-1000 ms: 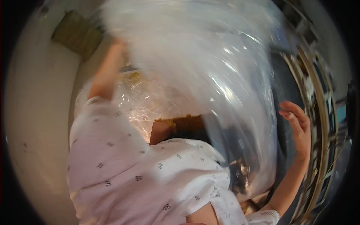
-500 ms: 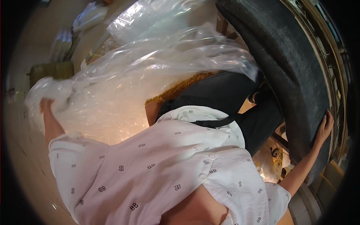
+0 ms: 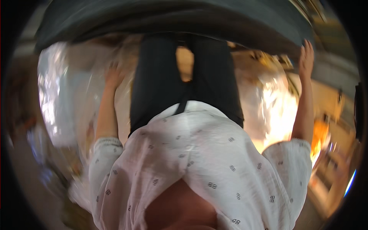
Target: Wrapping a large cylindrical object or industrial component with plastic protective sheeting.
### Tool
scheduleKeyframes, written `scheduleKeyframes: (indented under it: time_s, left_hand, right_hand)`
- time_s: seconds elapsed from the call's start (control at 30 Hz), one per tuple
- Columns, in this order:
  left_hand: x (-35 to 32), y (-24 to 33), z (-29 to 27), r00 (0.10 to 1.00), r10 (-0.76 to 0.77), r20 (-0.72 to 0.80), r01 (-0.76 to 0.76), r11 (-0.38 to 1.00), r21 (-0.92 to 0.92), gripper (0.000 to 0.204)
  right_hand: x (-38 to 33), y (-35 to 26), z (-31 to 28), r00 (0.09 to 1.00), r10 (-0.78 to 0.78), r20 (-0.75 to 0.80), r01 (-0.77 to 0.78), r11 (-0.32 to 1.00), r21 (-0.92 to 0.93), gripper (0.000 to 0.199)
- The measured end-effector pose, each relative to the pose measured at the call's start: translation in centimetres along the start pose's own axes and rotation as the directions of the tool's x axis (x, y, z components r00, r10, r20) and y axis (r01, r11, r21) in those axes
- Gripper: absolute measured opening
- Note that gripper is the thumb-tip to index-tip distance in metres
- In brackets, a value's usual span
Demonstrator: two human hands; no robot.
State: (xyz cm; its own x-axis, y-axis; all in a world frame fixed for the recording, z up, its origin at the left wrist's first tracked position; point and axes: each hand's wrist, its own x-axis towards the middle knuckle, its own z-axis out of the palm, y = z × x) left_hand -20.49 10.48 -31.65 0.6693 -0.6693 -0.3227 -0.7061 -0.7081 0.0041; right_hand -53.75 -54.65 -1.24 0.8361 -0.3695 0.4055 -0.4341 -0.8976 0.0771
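Note:
A long dark cloth-covered surface (image 3: 184, 17) curves across the far side of the view. At its right end, my right hand (image 3: 306, 59) rests against the edge with its fingers stretched out, holding nothing. My left hand (image 3: 114, 76) is to the left of my legs, beside crumpled clear plastic sheeting (image 3: 55, 92). Motion smears its fingers, so whether it grips the plastic does not show.
My dark-trousered legs (image 3: 159, 76) reach under the surface. More shiny clear plastic (image 3: 264, 99) lies to their right, brightly lit. Farther right is a blurred orange thing (image 3: 320, 138).
My view has swung round, so the dark surface now lies straight ahead rather than to the right. My left hand has come from far out in the plastic to beside my legs.

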Motion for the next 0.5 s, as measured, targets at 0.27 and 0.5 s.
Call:
scheduleKeyframes:
  time_s: [0.27,0.5]
  left_hand:
    - [-18.2,-15.7,10.2,0.769,0.143,0.623,-0.112,0.990,-0.089,0.032]
    - [-8.2,-12.0,-9.8,0.922,-0.385,-0.028,0.307,0.775,-0.553,0.032]
  right_hand:
    - [-27.3,13.6,-0.8,0.685,0.716,0.133,-0.705,0.698,-0.125,0.029]
    - [-36.2,13.0,9.7,0.106,0.916,0.387,-0.976,0.021,0.218,0.024]
